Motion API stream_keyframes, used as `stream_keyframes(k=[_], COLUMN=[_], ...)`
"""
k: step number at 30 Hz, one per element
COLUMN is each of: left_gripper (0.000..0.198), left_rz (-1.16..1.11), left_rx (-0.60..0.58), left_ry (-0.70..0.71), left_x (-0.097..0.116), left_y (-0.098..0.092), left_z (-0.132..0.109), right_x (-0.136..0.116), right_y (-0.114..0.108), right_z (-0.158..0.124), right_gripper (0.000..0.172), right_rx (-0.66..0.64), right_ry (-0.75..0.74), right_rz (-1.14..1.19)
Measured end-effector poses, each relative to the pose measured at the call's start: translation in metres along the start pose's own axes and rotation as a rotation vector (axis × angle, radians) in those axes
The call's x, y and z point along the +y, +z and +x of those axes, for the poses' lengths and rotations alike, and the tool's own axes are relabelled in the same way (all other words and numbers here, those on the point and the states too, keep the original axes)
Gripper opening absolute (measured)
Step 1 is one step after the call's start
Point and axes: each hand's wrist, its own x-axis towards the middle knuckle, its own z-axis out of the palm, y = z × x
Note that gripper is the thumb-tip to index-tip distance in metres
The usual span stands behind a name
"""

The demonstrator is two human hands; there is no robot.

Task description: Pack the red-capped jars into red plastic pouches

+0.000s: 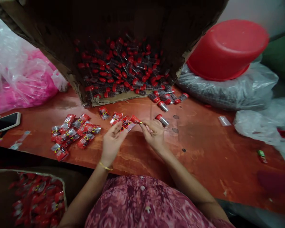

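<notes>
Between my hands is a small red printed plastic wrapper (pixel 135 119), with more red wrapping at its left side. My left hand (pixel 112 141), with a yellow bracelet at the wrist, has its fingers curled against the left part of this wrapping. At the right edge of the wrapper, the thumb and forefinger of my right hand (pixel 154 134) pinch it. Just beyond the right hand lies a clear tube (pixel 162 120) with a red cap and dark contents. Two red packets (pixel 104 112) lie left of the wrapper. A loose pile of red packets (pixel 71 134) is farther left.
A large cardboard box (pixel 68 68) on its side holds many red-capped tubes (pixel 123 69), several spilled at its mouth. A red tub (pixel 228 50) sits on a filled plastic bag (pixel 228 90). At left are a phone (pixel 4 123) and pink bag (pixel 26 82); below, a box (pixel 64 190) of packets.
</notes>
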Motion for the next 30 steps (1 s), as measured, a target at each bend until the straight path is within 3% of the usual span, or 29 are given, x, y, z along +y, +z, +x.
stream_keyframes(k=[4, 8, 12, 17, 20, 24, 27, 30], left_gripper=[0.019, 0.018, 0.019, 0.026, 0.033, 0.036, 0.037, 0.038], left_rz=[0.199, 0.275, 0.291, 0.173, 0.015, -0.191, -0.240, -0.240], left_rx=[-0.140, -0.208, -0.379, -0.395, -0.313, -0.176, -0.179, -0.138], left_ry=[0.188, 0.275, 0.232, 0.116, -0.088, -0.339, -0.369, -0.371], left_x=[-0.017, -0.016, -0.014, -0.026, -0.036, -0.039, -0.035, -0.032], left_y=[0.026, 0.025, 0.021, 0.028, 0.037, 0.050, 0.053, 0.052], left_z=[0.011, 0.016, 0.018, 0.013, 0.003, -0.004, 0.001, 0.010], right_x=[-0.010, -0.001, 0.003, -0.001, -0.002, -0.006, -0.005, 0.013], right_y=[0.000, -0.004, -0.006, -0.001, 0.005, 0.015, 0.015, 0.000], right_z=[-0.013, -0.018, -0.017, -0.018, -0.020, -0.026, -0.027, -0.018], right_gripper=[0.017, 0.044, 0.038, 0.036, 0.042, 0.032, 0.034, 0.044], right_rx=[-0.045, -0.113, -0.258, -0.052, 0.063, 0.068, 0.018, -0.031], right_ry=[0.141, 0.520, 0.733, 0.726, 0.667, 0.641, 0.639, 0.531], right_rz=[0.147, 0.620, 0.937, 0.725, 0.546, 0.503, 0.471, 0.288])
